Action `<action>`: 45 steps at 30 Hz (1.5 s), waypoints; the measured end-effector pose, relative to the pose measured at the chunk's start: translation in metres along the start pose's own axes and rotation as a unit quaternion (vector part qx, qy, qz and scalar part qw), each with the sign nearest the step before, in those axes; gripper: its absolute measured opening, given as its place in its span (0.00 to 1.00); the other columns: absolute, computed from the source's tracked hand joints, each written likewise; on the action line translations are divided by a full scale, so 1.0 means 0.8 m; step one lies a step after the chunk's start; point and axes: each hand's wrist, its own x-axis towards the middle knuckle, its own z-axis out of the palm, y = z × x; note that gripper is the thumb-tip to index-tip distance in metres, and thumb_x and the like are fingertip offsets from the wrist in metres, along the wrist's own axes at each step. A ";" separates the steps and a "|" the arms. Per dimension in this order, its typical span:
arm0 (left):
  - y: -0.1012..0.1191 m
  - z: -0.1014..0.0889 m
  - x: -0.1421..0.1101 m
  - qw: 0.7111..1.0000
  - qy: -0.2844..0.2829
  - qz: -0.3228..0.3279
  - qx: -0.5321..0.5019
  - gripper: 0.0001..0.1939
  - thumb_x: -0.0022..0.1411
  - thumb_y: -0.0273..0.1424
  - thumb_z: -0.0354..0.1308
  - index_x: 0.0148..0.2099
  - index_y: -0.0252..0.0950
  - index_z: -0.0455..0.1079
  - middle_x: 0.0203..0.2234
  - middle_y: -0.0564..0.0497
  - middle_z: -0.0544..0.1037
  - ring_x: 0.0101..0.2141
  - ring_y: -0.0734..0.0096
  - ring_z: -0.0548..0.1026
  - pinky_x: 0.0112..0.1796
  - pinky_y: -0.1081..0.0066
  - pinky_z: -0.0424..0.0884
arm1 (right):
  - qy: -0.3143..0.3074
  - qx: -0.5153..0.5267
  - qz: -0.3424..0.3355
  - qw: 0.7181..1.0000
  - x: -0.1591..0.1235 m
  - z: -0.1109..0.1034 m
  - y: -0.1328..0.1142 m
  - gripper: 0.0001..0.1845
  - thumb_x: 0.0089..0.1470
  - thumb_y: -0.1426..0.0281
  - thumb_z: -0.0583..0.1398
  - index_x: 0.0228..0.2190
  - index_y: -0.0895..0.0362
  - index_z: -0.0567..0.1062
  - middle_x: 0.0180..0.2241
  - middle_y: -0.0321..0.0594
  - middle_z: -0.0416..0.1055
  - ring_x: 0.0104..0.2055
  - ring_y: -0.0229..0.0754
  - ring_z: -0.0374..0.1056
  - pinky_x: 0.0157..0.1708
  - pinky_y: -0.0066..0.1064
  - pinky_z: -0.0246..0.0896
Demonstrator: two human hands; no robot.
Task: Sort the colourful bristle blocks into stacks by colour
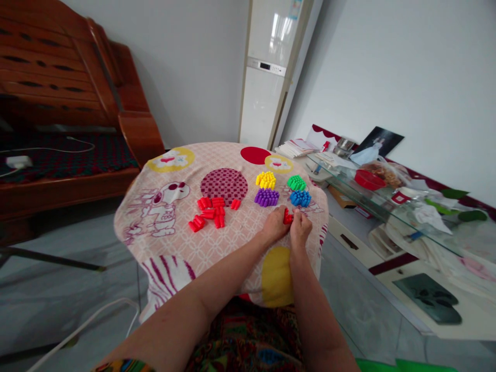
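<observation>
Small red plastic pegs [287, 217] stand together on the cloth between my two hands. My left hand [276, 224] closes against their left side, and my right hand [300, 226] has its fingers pressed together at their right side. Just beyond stand upright clusters of similar pieces: purple [266, 197], blue [300, 199], yellow [265, 180] and green [296, 182]. More red pegs [208, 213] lie loose on their sides to the left, with a small red pair [235, 204] a little apart. My fingers partly hide the red pieces between them.
A patterned cloth [228, 243] covers the round table. To the right, a glass-topped cabinet [403, 212] carries papers, a red bowl [370, 179] and bags. A wooden bench [139, 129] stands at left, and a tall white appliance [263, 98] behind the table.
</observation>
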 end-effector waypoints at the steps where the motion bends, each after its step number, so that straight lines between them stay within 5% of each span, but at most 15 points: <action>1: 0.001 0.000 -0.001 1.000 -0.003 -0.004 0.000 0.13 0.62 0.33 0.57 0.47 0.33 0.67 0.38 0.41 0.78 0.38 0.61 0.76 0.39 0.66 0.69 | 0.000 -0.003 -0.001 1.000 0.000 0.000 -0.001 0.33 0.59 0.51 0.48 0.35 0.62 0.82 0.31 0.52 0.79 0.35 0.50 0.72 0.37 0.36 0.61; 9: -0.013 -0.018 -0.006 0.999 -0.008 0.031 -0.028 0.34 0.50 0.36 0.68 0.58 0.32 0.65 0.51 0.38 0.75 0.49 0.55 0.75 0.49 0.62 0.70 | -0.009 0.013 0.007 1.000 -0.003 -0.003 -0.005 0.31 0.59 0.53 0.47 0.35 0.61 0.81 0.33 0.53 0.79 0.36 0.51 0.72 0.39 0.37 0.62; 14: -0.044 -0.079 -0.002 0.997 0.076 -0.001 0.010 0.17 0.58 0.32 0.62 0.50 0.34 0.72 0.43 0.44 0.78 0.43 0.63 0.76 0.46 0.66 0.72 | -0.003 0.024 0.028 0.999 -0.006 -0.006 -0.008 0.29 0.59 0.53 0.47 0.34 0.59 0.80 0.34 0.51 0.79 0.37 0.50 0.72 0.38 0.36 0.62; 17: -0.069 -0.112 0.001 0.979 0.152 -0.072 0.113 0.15 0.59 0.27 0.58 0.50 0.34 0.72 0.45 0.41 0.77 0.48 0.58 0.74 0.48 0.63 0.70 | -0.005 0.030 0.036 0.999 -0.005 -0.004 -0.006 0.28 0.59 0.54 0.47 0.33 0.58 0.80 0.33 0.51 0.78 0.37 0.50 0.72 0.38 0.36 0.62; 22: -0.099 -0.135 -0.001 0.947 0.116 -0.157 0.255 0.14 0.59 0.27 0.57 0.47 0.33 0.74 0.46 0.37 0.77 0.51 0.49 0.71 0.49 0.58 0.69 | -0.010 0.039 0.037 0.999 0.000 0.000 0.002 0.30 0.60 0.53 0.46 0.35 0.60 0.79 0.33 0.51 0.79 0.38 0.50 0.72 0.40 0.37 0.63; 28: -0.090 -0.125 -0.003 0.961 0.088 -0.160 0.209 0.15 0.61 0.22 0.52 0.48 0.35 0.74 0.44 0.39 0.79 0.47 0.56 0.75 0.45 0.65 0.70 | -0.010 0.041 0.050 0.998 0.000 0.000 0.000 0.28 0.59 0.53 0.46 0.32 0.58 0.79 0.31 0.50 0.78 0.36 0.50 0.73 0.39 0.37 0.63; 34: -0.058 -0.089 -0.003 0.995 0.054 -0.047 0.073 0.16 0.54 0.24 0.60 0.46 0.35 0.73 0.36 0.48 0.80 0.36 0.67 0.76 0.40 0.71 0.69 | -0.014 0.035 0.046 0.998 0.000 -0.001 0.000 0.27 0.59 0.55 0.47 0.33 0.58 0.79 0.34 0.51 0.79 0.38 0.51 0.73 0.40 0.38 0.63; 40: -0.048 -0.065 -0.003 0.999 -0.042 -0.001 0.025 0.12 0.53 0.30 0.61 0.41 0.35 0.78 0.33 0.48 0.81 0.36 0.64 0.76 0.41 0.68 0.71 | -0.015 0.034 0.044 0.998 0.001 0.000 0.002 0.27 0.59 0.55 0.47 0.34 0.58 0.79 0.34 0.51 0.78 0.40 0.51 0.74 0.42 0.39 0.63; 45: -0.046 -0.054 -0.003 0.999 -0.028 -0.002 0.023 0.17 0.54 0.28 0.60 0.47 0.35 0.78 0.40 0.46 0.81 0.42 0.60 0.77 0.46 0.64 0.72 | -0.013 0.037 0.045 0.998 0.001 0.000 0.001 0.26 0.59 0.55 0.47 0.33 0.57 0.78 0.33 0.50 0.78 0.37 0.50 0.73 0.40 0.38 0.64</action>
